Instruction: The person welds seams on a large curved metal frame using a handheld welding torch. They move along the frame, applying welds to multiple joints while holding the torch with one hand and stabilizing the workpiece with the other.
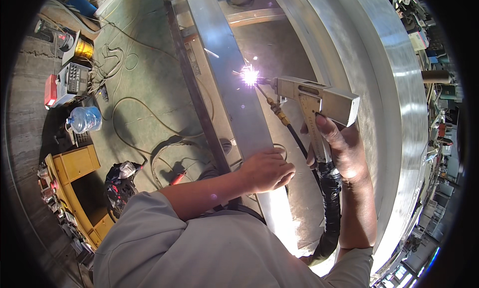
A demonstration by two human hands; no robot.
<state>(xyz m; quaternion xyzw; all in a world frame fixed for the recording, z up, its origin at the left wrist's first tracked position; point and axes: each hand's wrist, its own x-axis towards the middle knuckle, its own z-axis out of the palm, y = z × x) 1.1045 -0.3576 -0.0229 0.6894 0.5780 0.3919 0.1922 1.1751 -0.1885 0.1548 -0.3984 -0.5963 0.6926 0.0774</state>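
My right hand [344,146] is closed round the handle of a metal welding gun [314,96], thumb pressed on its side. At the gun's tip a bright spark [249,76] glows white and violet on the right edge of a long, flat metal bar [219,48]. Small sparks fly from that spot, and the glare hides the joint. A thin brass-fitted feed tube [279,113] slants up to the tip from below. Nearer to me, my left hand [267,171] rests on the same bar, its fingers curled over the right edge; their tips are hidden.
A large curved metal piece [369,53] fills the right side. A black-wrapped cable [331,208] hangs from the gun. On the floor to the left lie loose hoses [122,108], a control box [75,81], a clear water jug [85,120], a yellow cabinet [75,164] and a dark bag [119,183].
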